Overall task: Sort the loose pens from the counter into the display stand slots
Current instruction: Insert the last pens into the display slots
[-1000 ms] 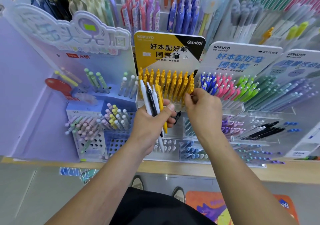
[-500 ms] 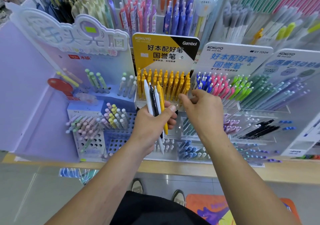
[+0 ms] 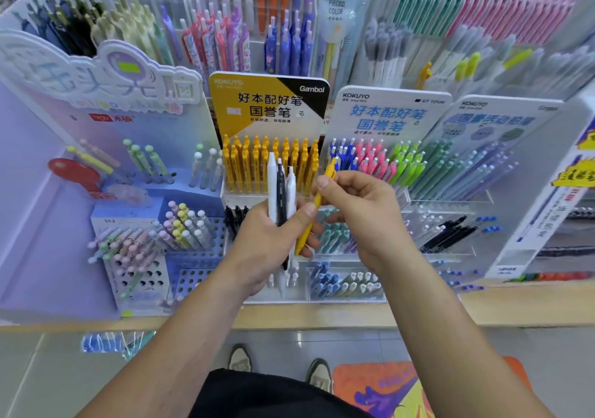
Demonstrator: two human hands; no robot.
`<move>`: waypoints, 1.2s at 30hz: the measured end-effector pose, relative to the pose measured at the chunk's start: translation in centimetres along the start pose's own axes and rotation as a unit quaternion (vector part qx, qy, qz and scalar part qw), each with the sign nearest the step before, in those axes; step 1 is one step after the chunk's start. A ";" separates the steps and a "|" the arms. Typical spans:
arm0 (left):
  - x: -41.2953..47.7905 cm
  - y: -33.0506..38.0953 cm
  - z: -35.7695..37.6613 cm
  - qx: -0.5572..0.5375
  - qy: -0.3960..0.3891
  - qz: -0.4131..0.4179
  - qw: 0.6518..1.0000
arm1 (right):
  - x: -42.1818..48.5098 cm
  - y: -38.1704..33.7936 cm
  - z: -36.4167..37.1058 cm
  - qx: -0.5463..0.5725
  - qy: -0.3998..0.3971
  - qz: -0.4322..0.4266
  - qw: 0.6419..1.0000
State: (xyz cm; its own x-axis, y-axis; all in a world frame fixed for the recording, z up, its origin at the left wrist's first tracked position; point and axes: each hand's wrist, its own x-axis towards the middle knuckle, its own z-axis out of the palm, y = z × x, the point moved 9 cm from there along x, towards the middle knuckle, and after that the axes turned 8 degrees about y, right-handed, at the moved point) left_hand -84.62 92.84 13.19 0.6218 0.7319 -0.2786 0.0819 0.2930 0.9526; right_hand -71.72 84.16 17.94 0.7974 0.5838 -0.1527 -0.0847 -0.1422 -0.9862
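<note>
My left hand [image 3: 267, 243] grips a small bundle of pens [image 3: 281, 192], two white and one black, upright in front of the yellow display stand [image 3: 269, 105]. My right hand [image 3: 360, 211] pinches a yellow pen [image 3: 317, 206] near its upper end; the pen slants down beside the bundle, its lower part against my left fingers. Behind both hands the stand's top tier holds a row of yellow pens [image 3: 257, 163]. Black pens [image 3: 235, 218] sit in the tier below, partly hidden by my left hand.
A lilac stand [image 3: 106, 105] with pastel pens is at the left. A white stand [image 3: 386, 118] with blue, pink and green pens is at the right, with clear trays [image 3: 347, 285] of pens below. The wooden counter edge [image 3: 322, 317] runs along the front.
My right hand came back from the yellow pen row to the bundle and now pinches the yellow pen, which has tilted out to the right of the white and black pens.
</note>
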 end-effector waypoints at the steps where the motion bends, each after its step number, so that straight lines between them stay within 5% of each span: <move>1: -0.1 -0.1 0.0 0.003 0.000 -0.003 1.000 | 0.1 -0.3 -0.3 0.002 0.008 -0.013 1.000; 11: -0.5 -0.2 -1.9 0.026 0.013 0.006 1.000 | 0.4 -2.1 1.1 0.035 -0.050 -0.049 0.997; 18: 0.1 -1.5 -7.0 0.037 0.202 0.002 0.979 | 2.4 -5.3 -0.3 -0.048 0.096 -0.152 0.982; 27: 0.9 -1.0 -6.1 -0.023 0.153 -0.010 0.988 | 1.8 -6.3 2.6 -0.264 0.126 -0.295 0.910; 36: 1.4 -0.9 -5.1 -0.065 0.127 -0.019 0.990 | 3.1 -5.1 3.0 -0.272 0.115 -0.276 0.915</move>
State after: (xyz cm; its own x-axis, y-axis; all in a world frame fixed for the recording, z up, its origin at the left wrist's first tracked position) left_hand -87.82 96.69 11.31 0.4037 0.8447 -0.3513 -0.0090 0.3876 0.9218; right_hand -70.63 89.06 22.33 0.7387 0.5119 0.4385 0.6288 -0.2889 -0.7219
